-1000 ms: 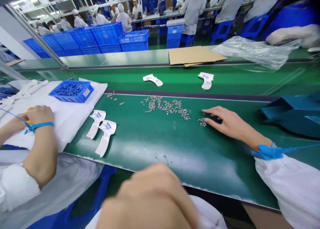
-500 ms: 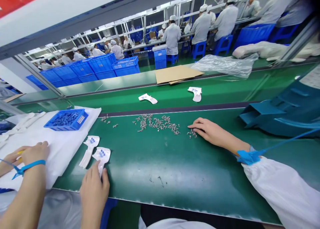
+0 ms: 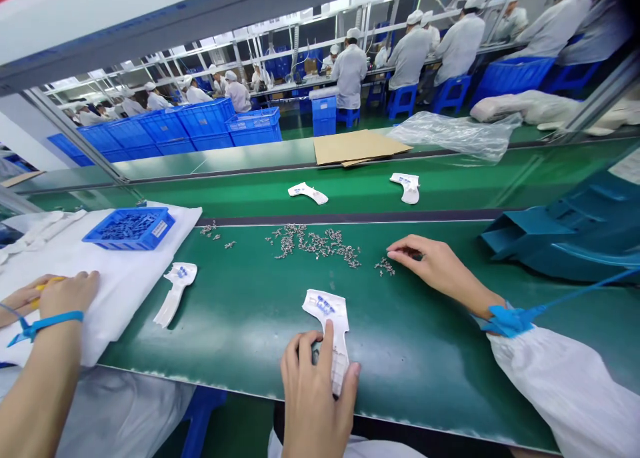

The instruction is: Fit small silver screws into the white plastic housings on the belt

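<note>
My left hand (image 3: 315, 391) is at the near edge of the green bench. Its fingers are closed on the handle end of a white pistol-shaped plastic shell (image 3: 330, 318) with blue marks, which lies flat on the mat. My right hand (image 3: 435, 268), with a blue wrist strap (image 3: 505, 318) and a white sleeve, rests further right. Its fingertips are drawn together beside a small cluster of silver screws (image 3: 385, 266). What they pinch is too small to make out. A longer scatter of screws (image 3: 315, 243) lies to the left of it.
Another white shell (image 3: 175, 291) lies at the left beside a white cloth (image 3: 125, 278) carrying a blue tray (image 3: 129, 228). A co-worker's hand (image 3: 67, 295) rests there. Two shells (image 3: 307, 193) (image 3: 407, 186) ride the far belt. A teal bin (image 3: 575, 231) stands at the right. Cardboard (image 3: 357, 146) lies behind.
My left hand has dragged one white shell from the pair at the left across to the middle of the near edge. My right hand's fingers have gathered by the small screw cluster.
</note>
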A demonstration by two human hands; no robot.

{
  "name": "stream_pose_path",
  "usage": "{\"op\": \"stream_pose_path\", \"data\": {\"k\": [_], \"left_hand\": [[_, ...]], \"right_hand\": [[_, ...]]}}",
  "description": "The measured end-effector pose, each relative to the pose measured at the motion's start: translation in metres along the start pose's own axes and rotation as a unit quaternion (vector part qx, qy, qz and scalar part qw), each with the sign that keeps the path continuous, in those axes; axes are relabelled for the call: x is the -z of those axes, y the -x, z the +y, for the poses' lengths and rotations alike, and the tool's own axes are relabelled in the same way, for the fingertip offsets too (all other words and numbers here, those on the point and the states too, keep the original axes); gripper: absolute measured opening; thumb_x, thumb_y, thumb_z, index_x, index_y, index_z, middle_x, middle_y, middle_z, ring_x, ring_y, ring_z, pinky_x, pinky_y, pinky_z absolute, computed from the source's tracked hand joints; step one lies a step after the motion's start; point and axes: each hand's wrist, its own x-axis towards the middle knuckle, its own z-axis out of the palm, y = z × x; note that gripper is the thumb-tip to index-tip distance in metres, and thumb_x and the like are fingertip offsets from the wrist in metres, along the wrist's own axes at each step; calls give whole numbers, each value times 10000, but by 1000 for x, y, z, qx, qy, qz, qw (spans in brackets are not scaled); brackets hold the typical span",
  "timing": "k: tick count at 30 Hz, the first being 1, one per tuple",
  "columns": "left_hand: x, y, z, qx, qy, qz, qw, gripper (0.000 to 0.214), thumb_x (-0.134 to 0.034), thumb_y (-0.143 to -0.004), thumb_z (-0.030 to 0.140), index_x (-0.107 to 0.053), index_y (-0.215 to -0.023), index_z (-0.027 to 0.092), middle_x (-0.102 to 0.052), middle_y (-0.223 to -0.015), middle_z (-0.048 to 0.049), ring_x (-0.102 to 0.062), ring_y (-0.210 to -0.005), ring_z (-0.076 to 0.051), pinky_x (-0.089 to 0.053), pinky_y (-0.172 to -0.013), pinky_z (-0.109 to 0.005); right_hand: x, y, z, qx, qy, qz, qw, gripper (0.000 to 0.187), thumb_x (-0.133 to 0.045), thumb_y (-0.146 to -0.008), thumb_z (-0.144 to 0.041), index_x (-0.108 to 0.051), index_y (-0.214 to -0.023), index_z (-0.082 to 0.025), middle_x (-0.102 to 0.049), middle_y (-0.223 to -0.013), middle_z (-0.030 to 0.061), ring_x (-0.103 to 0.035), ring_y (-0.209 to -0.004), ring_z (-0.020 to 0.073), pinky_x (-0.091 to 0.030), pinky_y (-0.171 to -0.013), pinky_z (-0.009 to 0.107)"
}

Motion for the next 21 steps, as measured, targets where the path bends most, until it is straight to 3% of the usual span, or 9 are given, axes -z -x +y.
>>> {"op": "stream_pose_path", "data": {"k": [4, 7, 10, 12, 21], "left_hand": [[8, -9, -1, 4, 42, -14, 999, 390, -468, -992, 285, -492, -1381, 263, -565, -1271, -118, -509, -1172, -291, -481, -918, -464], [21, -17, -15, -60, 54, -84, 993, 449, -520, -969, 281, -446, -1412, 272, -522, -1408, -92, -441, -1313, -291, -453, -1021, -469], [29, -24, -26, -119, 42, -147, 981, 655, -634, -908, 338, -343, -1491, 270, -412, -1543, -67, -308, -1440, -308, -368, -1122, -498], [30, -27, -29, -131, 32, -157, 978, 706, -660, -890, 378, -331, -1501, 247, -398, -1556, -77, -290, -1458, -314, -339, -1141, -509], [24, -28, -24, -131, 35, -148, 980, 741, -655, -882, 422, -303, -1492, 192, -411, -1543, -130, -304, -1461, -321, -320, -1139, -530]], "right_hand": [[-2, 12, -27, -30, -135, -62, 988, 279, -641, -873, -493, -750, -933, -244, -732, -1002, 59, -677, -891, 236, -523, -792, 334], [-8, 27, -61, -7, -178, -159, 971, 258, -632, -893, -456, -769, -941, -243, -726, -995, 55, -673, -876, 211, -516, -751, 301], [-15, 42, -97, 48, -164, -265, 949, 200, -588, -929, -341, -767, -941, -253, -721, -936, 25, -646, -786, 165, -475, -680, 265], [-19, 49, -115, 78, -130, -311, 938, 180, -571, -925, -263, -750, -906, -253, -715, -901, 6, -616, -747, 149, -439, -649, 257], [-27, 40, -139, 41, -39, -375, 925, 100, -541, -875, -168, -533, -932, -249, -655, -833, -5, -572, -838, 201, -395, -659, 267]]}}
